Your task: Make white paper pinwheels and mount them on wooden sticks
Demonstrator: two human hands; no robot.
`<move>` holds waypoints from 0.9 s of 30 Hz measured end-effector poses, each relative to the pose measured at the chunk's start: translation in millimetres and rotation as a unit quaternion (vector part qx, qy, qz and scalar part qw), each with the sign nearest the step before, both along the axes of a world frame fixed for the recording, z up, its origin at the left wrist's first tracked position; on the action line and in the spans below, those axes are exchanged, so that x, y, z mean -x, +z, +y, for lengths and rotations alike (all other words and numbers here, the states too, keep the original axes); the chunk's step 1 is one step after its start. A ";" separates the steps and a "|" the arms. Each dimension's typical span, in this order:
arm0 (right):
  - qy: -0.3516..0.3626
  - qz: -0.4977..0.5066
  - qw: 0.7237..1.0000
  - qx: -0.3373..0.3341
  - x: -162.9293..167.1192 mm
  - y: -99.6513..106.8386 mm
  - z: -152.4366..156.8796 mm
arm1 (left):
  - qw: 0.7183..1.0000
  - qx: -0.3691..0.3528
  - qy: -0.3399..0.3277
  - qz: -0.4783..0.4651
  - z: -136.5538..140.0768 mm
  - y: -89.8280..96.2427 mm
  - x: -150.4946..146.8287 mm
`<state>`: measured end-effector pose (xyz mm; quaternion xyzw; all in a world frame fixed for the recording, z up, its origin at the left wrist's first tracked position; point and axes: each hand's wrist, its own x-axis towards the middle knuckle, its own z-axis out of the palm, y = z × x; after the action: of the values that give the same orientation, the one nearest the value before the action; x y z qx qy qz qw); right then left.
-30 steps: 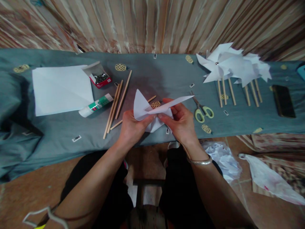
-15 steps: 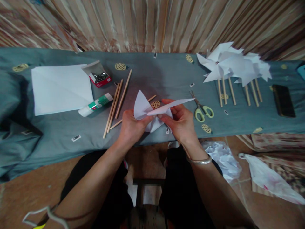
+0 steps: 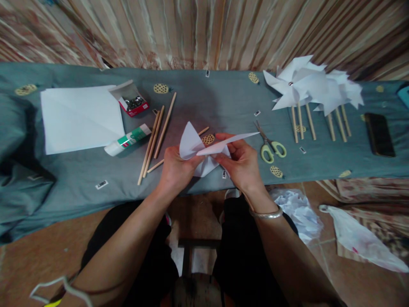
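Observation:
Between my hands is a white paper pinwheel [image 3: 189, 143], its blades folded in toward the middle. My left hand [image 3: 177, 168] pinches it from the left, thumb near the centre. From the right, my right hand [image 3: 241, 164] grips it with thumb and fingers, and a silver bangle circles that wrist. The fingers behind the paper are partly hidden. Under the pinwheel, a wooden stick [image 3: 156, 166] lies on the cloth. More wooden sticks [image 3: 154, 138] rest to the left of my left hand. Scissors [image 3: 270, 147] with pale green handles lie just right of my right hand.
A paper stack [image 3: 81, 119], a glue stick [image 3: 128, 140] and an open red box of metal pins [image 3: 136, 105] occupy the left. Finished pinwheels [image 3: 300, 85] and a phone [image 3: 379, 134] lie right. Plastic bags [image 3: 298, 213] sit on the floor beyond the table's front edge.
Hardly anything differs. Both hands keep their hold on the paper pinwheel, and the whole view has shifted very slightly.

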<state>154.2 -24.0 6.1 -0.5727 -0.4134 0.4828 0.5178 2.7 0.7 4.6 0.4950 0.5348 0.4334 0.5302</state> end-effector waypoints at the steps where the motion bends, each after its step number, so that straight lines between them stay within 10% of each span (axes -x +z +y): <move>1: -0.001 0.002 1.000 0.001 0.1 -0.1 0.1 | 1.000 0.001 -0.001 0.001 0.1 -0.2 0.1; 27: -0.006 0.013 1.000 -0.008 0.8 -8.9 2.7 | 0.999 -0.037 -0.002 0.002 1.5 -2.7 -0.9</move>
<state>153.3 -21.4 -2.8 -0.5644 -0.4073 0.4838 0.5306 3.6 2.1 1.9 0.5165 0.5186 0.4509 0.5108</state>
